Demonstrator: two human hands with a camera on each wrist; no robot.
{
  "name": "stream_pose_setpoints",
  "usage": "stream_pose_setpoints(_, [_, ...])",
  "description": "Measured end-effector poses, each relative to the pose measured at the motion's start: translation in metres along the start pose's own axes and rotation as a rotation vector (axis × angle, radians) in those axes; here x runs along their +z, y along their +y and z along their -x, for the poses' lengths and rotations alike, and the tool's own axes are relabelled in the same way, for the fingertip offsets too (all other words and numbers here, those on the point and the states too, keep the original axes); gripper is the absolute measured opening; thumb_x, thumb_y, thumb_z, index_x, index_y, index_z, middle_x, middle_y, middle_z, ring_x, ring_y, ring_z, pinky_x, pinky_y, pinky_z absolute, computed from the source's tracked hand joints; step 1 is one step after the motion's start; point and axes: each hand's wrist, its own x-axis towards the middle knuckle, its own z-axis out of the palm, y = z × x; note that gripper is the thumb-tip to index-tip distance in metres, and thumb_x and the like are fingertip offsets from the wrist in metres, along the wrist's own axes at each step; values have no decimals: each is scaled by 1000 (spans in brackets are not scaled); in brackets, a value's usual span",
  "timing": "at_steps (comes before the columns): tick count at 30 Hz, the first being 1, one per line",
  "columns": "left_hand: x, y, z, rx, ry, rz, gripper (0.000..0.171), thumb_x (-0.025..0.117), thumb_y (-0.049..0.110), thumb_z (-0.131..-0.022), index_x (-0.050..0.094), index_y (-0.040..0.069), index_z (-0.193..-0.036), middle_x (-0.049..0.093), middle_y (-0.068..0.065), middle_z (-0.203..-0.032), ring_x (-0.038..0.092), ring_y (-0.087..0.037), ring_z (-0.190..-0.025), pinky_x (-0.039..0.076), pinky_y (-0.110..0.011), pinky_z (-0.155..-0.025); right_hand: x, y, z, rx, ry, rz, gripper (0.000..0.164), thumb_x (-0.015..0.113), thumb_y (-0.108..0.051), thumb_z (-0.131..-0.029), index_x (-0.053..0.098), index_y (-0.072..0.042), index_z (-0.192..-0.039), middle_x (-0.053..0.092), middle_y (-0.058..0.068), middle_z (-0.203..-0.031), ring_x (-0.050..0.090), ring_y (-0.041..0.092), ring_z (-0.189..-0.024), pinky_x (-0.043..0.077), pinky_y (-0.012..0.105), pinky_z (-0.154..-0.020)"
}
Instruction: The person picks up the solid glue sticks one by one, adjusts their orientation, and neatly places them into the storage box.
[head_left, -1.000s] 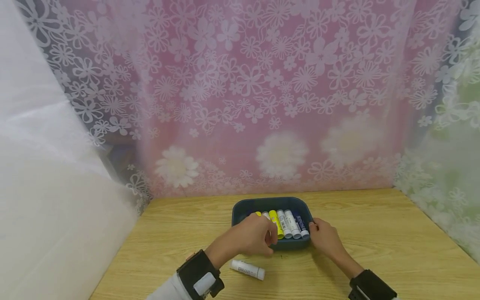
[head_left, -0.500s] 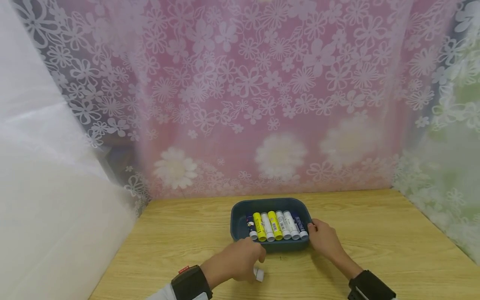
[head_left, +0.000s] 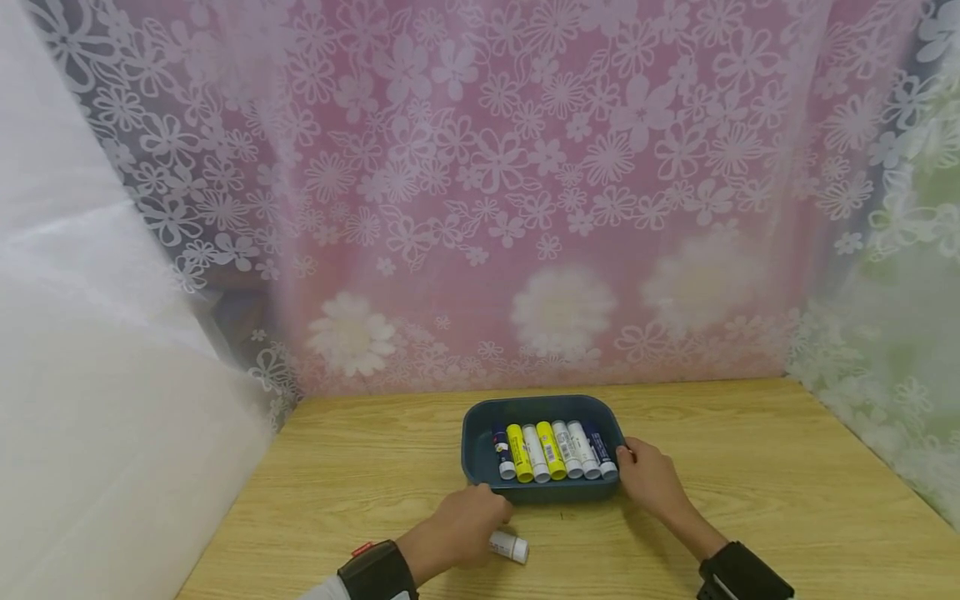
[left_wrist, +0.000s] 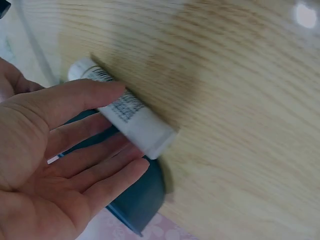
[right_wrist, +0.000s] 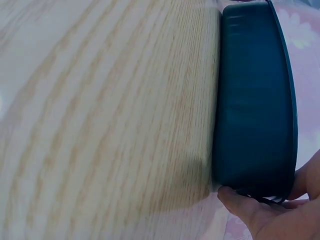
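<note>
A white glue stick (head_left: 510, 547) lies on the table in front of a dark teal plastic tray (head_left: 474, 454). My left hand (head_left: 467, 525) is over its left part, hiding it in the head view. In the left wrist view the thumb lies across the printed barrel of the glue stick (left_wrist: 135, 115), with fingers on its other side, pinching it. My right hand (head_left: 651, 477) grips the right end of the tray, thumb outside and fingers at the rim, as the right wrist view shows. Several glue sticks (head_left: 549, 450), yellow, white and navy, lie side by side inside the tray.
The wooden table (head_left: 360, 467) stretches around the tray on all sides. A pink flowered curtain (head_left: 480, 208) hangs along its back edge. White sheeting (head_left: 112, 375) stands at the left and a green flowered one (head_left: 892, 375) at the right.
My left hand has come back from over the tray to the loose glue stick on the table, uncovering the row in the tray. My right hand stays on the tray's end.
</note>
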Motion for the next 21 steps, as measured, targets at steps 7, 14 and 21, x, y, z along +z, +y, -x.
stream_pose_setpoints(7, [8,-5,0,6,25,5,22,84,1,-76,71,18,-82,55,11,-69,46,-3,-61,40,-22,-56,-1,-3,1,10,-4,-8,25,45,-11,-104,51,-7,-80,45,2,-69,45,17,-62,35,31,-57])
stream_pose_setpoints(14, [10,-8,0,21,41,37,21,83,1,-76,71,18,-80,54,12,-67,45,-2,-59,39,-22,-54,-1,-2,2,8,-9,-13,23,44,-11,-104,55,-3,-86,46,3,-70,46,17,-63,36,31,-57])
stream_pose_setpoints(21, [12,-9,-1,29,45,37,22,84,2,-76,69,18,-77,51,12,-65,42,-3,-58,37,-22,-53,0,0,1,11,-11,-10,23,44,-12,-105,57,-2,-88,46,3,-69,46,17,-63,36,31,-57])
